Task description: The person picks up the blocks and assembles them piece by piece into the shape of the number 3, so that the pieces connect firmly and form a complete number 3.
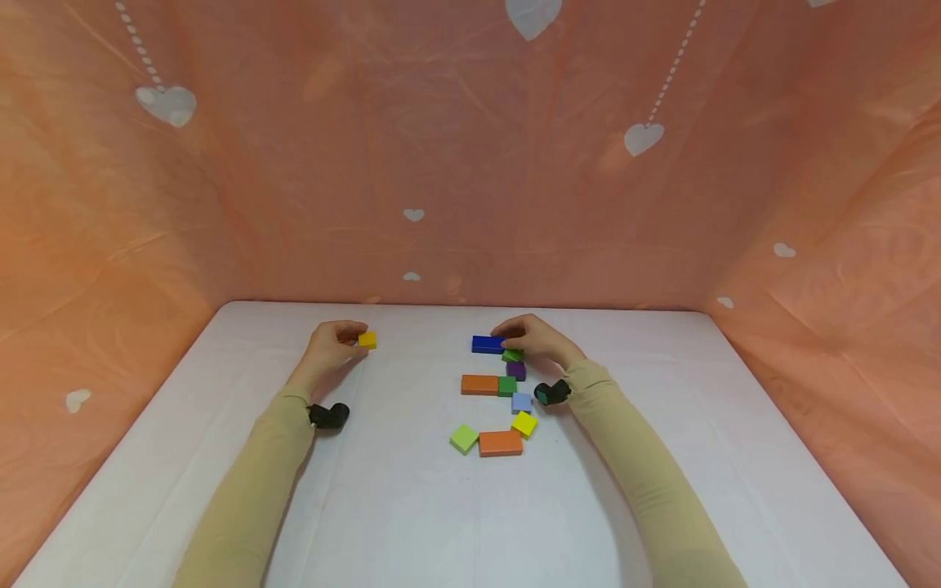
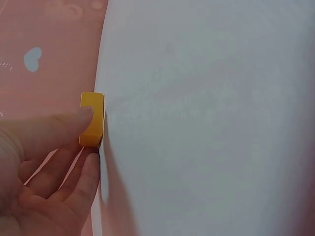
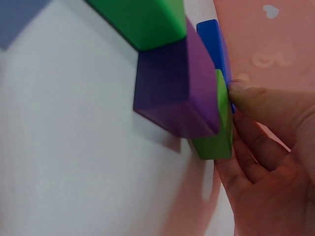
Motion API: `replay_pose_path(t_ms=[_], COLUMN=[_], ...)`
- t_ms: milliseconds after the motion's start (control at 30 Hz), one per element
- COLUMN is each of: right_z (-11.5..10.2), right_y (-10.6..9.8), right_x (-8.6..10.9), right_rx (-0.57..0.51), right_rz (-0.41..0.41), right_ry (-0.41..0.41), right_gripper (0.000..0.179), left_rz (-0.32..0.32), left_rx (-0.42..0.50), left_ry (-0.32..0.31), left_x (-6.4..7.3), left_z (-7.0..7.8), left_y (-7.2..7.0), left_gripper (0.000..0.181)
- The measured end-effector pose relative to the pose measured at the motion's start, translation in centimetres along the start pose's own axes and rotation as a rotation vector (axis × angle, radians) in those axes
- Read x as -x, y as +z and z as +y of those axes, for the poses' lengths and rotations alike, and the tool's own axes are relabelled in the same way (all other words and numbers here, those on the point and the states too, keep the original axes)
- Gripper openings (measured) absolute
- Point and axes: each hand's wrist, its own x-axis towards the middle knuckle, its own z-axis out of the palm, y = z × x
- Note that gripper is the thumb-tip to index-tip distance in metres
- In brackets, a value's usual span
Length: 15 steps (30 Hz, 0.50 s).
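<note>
Between thumb and fingers, my left hand pinches a yellow block at the table's far left. The left wrist view shows the thumb pressed on the face of this yellow block. My right hand grips the right end of a long blue block, its thumb on the near side in the right wrist view. Just in front of the blue block sits a light green block, partly behind a purple block. The fingertips behind the blue block are hidden.
Nearer me than the purple block lie an orange block beside a green one. Then come a light blue block, a yellow block, another orange block and a lime block. A draped cloth rises behind the white table.
</note>
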Motion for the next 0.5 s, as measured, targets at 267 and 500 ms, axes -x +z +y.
replay_pose_path(t_ms=[267, 500], right_z=[-0.10, -0.19], right_y=[0.00, -0.02], right_x=[0.15, 0.16], right_rx=[-0.005, 0.007], right_rz=[-0.001, 0.001], right_ry=[0.004, -0.003], right_gripper=[0.028, 0.028], left_rz=[0.011, 0.027], left_rx=[-0.047, -0.047], left_ry=[-0.008, -0.008], left_x=[-0.21, -0.36], left_z=[0.00, 0.11], left_y=[0.08, 0.08], left_gripper=[0.045, 0.044])
